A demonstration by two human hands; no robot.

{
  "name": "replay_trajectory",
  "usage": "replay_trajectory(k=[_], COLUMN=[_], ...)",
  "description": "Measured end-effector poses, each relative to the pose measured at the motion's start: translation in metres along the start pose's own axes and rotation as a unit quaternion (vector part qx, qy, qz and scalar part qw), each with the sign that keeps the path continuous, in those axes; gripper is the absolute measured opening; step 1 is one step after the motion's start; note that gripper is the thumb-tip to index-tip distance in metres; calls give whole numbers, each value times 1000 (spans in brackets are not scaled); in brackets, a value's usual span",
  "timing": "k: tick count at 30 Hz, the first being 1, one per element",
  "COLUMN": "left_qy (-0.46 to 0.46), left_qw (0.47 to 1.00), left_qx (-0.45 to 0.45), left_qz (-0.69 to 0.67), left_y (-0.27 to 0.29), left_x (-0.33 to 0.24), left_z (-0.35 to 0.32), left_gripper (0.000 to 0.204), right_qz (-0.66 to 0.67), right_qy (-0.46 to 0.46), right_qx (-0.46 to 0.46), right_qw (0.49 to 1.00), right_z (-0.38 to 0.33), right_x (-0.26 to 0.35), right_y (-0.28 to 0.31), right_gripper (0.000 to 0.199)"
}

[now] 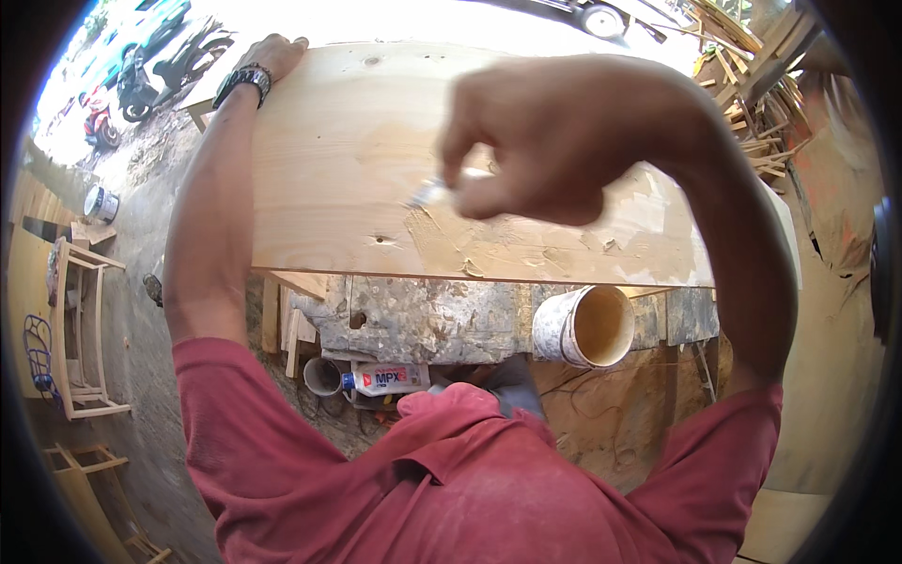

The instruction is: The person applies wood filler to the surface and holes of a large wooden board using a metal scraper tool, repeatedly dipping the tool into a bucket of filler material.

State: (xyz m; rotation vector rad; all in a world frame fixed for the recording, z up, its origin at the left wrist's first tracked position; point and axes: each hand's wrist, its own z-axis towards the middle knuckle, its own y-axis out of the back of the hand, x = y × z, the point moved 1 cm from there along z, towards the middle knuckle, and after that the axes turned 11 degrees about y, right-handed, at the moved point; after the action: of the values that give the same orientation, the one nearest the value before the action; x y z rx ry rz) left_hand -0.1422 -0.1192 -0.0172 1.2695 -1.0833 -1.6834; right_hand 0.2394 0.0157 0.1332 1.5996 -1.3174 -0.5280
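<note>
Head view: right hand (pixel 550 136) pinches a half-hidden tool (pixel 428 193); left hand (pixel 274 57) grip unclear.

Bold lettering (pixel 389 379) on pale blue-capped bottle (pixel 413 378).

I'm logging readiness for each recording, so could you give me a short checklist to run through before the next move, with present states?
1. Left hand on the wooden board: ok, at its far left corner.
2. Right hand holding the small flat tool: ok, though both are blurred.
3. Tan paste smoothed: not ok, raised ridges show toward the near edge.
4. Bucket uncovered: ok, its mouth is open, near the board's near edge.
5. Enough paste left in the bucket: cannot tell, its depth is unclear.
</note>
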Motion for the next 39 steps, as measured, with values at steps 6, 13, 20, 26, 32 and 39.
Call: replay_trajectory(k=[6, 13, 20, 26, 32, 39], left_qy=[1, 22, 34, 4, 31, 18], left_qw=[1000, 996, 998, 1000, 999, 1000], left_qx=[-14, 79, 24, -11, 13, -4], left_qz=[2, 37, 44, -6, 21, -7], left_y=[5, 11, 0, 4, 4, 9], left_x=[8, 2, 1, 7, 2, 2], left_z=[-7, 1, 3, -5, -6, -15], left_gripper=[60, 62, 60, 59, 59, 63], right_qz=[-7, 42, 40, 80, 60, 21], right_qy=[3, -38, 21, 42, 102, 174], right_qx=[72, 97, 87, -28, -73, -212], right_qw=[997, 994, 995, 996, 990, 961], right_z=[16, -38, -30, 13, -19, -2], right_x=[19, -4, 14, 29, 26, 27], right_y=[-5, -23, -22, -64, -73, -96], right_gripper=[39, 41, 31, 25, 22, 27])
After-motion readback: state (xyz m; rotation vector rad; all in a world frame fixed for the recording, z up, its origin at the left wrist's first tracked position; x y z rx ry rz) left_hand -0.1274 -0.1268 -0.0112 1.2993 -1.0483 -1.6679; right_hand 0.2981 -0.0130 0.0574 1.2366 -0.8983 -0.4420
